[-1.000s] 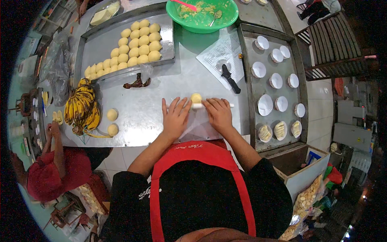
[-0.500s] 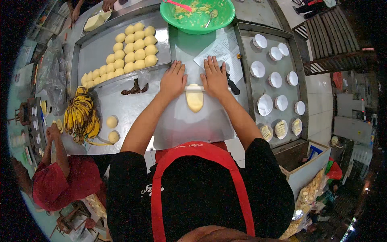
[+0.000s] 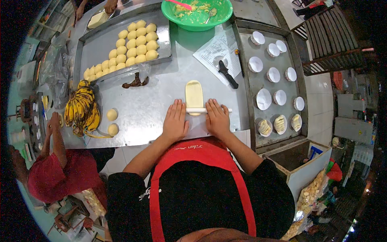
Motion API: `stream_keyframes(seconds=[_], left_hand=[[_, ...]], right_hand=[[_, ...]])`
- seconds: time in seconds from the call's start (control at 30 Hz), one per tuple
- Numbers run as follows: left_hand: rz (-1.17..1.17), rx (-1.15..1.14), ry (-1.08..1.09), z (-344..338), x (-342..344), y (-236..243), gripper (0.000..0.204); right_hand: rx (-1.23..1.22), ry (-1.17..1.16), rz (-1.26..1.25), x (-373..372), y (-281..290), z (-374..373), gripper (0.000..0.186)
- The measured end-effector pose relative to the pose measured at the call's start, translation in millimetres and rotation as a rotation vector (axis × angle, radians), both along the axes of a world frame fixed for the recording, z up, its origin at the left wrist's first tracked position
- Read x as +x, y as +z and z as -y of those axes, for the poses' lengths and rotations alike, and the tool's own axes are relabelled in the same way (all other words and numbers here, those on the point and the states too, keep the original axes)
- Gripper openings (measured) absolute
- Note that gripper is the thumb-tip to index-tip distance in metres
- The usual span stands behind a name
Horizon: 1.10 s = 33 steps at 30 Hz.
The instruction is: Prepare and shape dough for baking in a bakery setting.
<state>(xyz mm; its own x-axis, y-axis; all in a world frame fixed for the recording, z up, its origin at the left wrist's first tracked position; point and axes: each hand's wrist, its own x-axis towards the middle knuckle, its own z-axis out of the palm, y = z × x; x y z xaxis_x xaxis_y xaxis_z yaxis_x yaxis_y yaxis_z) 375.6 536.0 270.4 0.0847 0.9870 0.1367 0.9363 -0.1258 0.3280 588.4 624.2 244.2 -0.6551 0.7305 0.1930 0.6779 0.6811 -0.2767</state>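
A flattened oblong of pale yellow dough (image 3: 194, 93) lies on the metal table in front of me. Across its near end rests a thin white rolling pin (image 3: 196, 110). My left hand (image 3: 175, 122), fingers stretched out flat, is at the pin's left end. At the other end, my right hand (image 3: 218, 120) lies with straight fingers over the pin, whose tip sticks out beyond them. Neither hand is wrapped round it. Beyond the right hand, a black-handled tool (image 3: 228, 75) lies partly on a printed paper sheet (image 3: 213, 50).
Dough balls (image 3: 131, 52) fill part of a tray (image 3: 89, 50) at far left. Bananas (image 3: 82, 111) and two dough balls (image 3: 112, 122) lie left. A green bowl (image 3: 197, 25) stands ahead. At right, a tray (image 3: 253, 86) holds paper cups, some with shaped dough. Another person (image 3: 64, 173) works at left.
Both hands have drawn the rolling pin back toward me, from the dough's far part to its near end. The dough looks longer, and the black-handled tool is now uncovered.
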Motion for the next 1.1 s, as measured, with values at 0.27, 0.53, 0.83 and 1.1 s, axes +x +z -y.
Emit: stream_keyframes(seconds=[0.27,0.53,0.83,1.1], left_hand=[[-0.028,0.105,-0.074,47.7,-0.9,-14.2,0.054],[-0.014,0.172,-0.044,-21.3,-32.1,-12.8,0.046],[0.02,-0.129,0.156,-161.8,-72.0,-8.0,0.05],[-0.207,0.144,0.077,-101.7,-49.9,-38.9,0.054]], right_hand=[[-0.04,0.131,-0.08,28.5,4.5,30.2,0.058],[0.023,0.081,-0.096,0.9,2.0,-28.8,0.046],[0.214,-0.028,0.054,-72.3,-9.0,-164.2,0.056],[0.124,-0.066,0.068,-48.5,-5.4,-103.1,0.051]])
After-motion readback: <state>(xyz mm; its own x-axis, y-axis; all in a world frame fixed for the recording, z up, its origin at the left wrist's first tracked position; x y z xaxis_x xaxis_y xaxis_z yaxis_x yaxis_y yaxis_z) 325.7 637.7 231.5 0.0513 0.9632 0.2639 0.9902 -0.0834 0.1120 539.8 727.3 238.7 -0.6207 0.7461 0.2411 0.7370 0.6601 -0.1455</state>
